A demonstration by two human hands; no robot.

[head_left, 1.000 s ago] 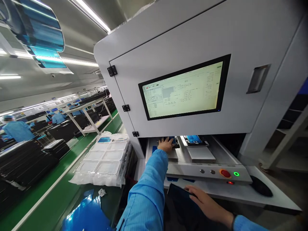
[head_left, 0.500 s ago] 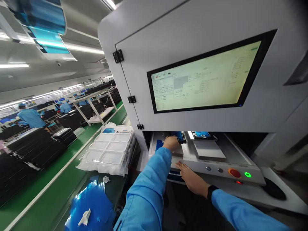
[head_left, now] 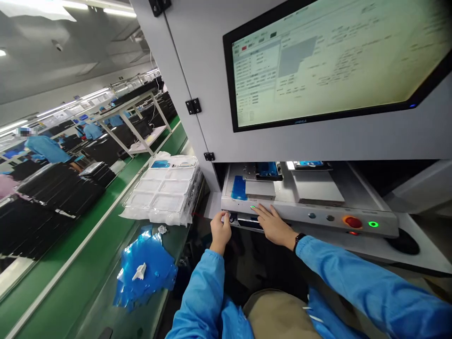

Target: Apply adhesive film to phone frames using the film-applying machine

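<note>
My left hand [head_left: 221, 230] is in front of the left end of the machine's front panel [head_left: 289, 212], its fingers drawn together; whether anything small is between them is hidden. My right hand [head_left: 274, 226] lies on that panel with its fingers stretched, the fingertips at a small green-lit button [head_left: 253, 207]. Behind the panel, a dark device with a blue face [head_left: 268, 170] rests by a pale block [head_left: 260, 189]. A strip of blue film [head_left: 239, 187] lies left of the block. Another device [head_left: 310, 164] sits behind a larger pale block [head_left: 319, 186].
Above is a lit monitor [head_left: 318, 70]. A red emergency button [head_left: 353, 222] and a green-lit button [head_left: 373, 224] are at the panel's right. Wrapped white trays [head_left: 165, 186] are stacked at left, near crumpled blue film [head_left: 148, 266]. A person in blue [head_left: 47, 148] is far left.
My left hand has pulled back from the device inside the machine to the front of the panel. My right hand stays on the panel, now by a green-lit button. The view has tilted down.
</note>
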